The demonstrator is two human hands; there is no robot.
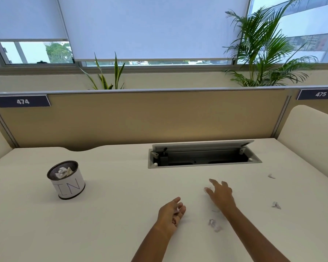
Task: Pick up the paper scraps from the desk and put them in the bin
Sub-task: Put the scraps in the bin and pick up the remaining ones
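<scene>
Nearest, low centre: left hand (170, 212), fingers loosely curled, cupping a white scrap (176, 210). Beyond it, right hand (221, 193), blurred, fingers spread apart, tips at a small scrap (206, 189); cannot tell if touching. Three loose scraps on the desk (121, 195): near scrap (213, 224), right scrap (276, 205), far scrap (271, 176). The bin (69, 186) stands far left, well apart from both hands, with crumpled paper (62, 172) inside.

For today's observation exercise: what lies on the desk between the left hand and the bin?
Nothing: the head view shows bare desk between left hand and bin.
</scene>
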